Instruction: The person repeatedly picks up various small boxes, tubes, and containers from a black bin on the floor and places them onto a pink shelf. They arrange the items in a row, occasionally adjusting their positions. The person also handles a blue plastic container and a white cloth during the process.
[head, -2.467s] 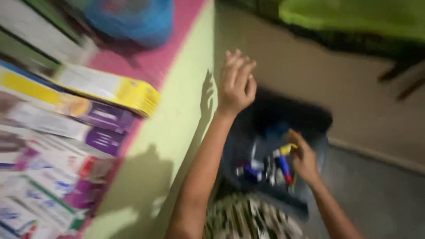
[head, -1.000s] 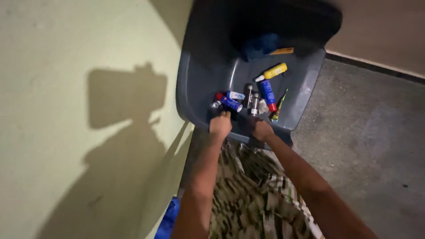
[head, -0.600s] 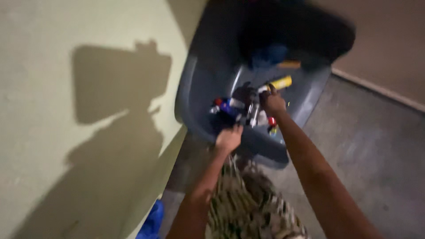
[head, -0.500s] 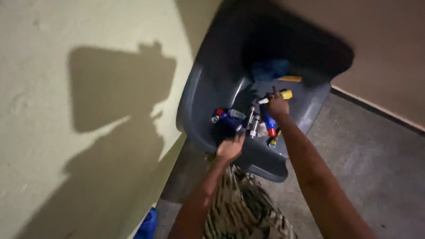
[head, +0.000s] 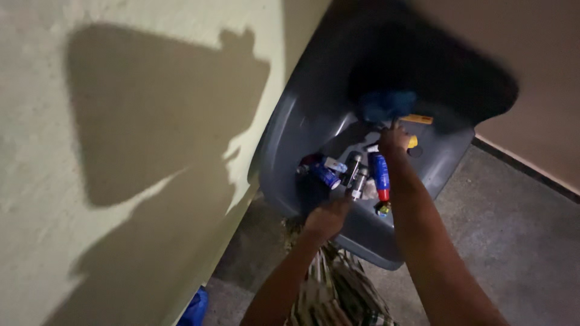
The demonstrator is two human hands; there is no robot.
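Down inside the dark grey plastic tub, the right hand reaches to the far end, its grip closed about a yellow tube whose end shows just past the fingers. Nearer the person, the left hand clasps the tub's near rim, fingers curled over the edge. Between the hands lie a blue bottle with a red cap, two small silvery cans and a blue-and-white tube. Beyond sits a blue cloth. Left stands a pale green wall; the tub rests on grey floor.
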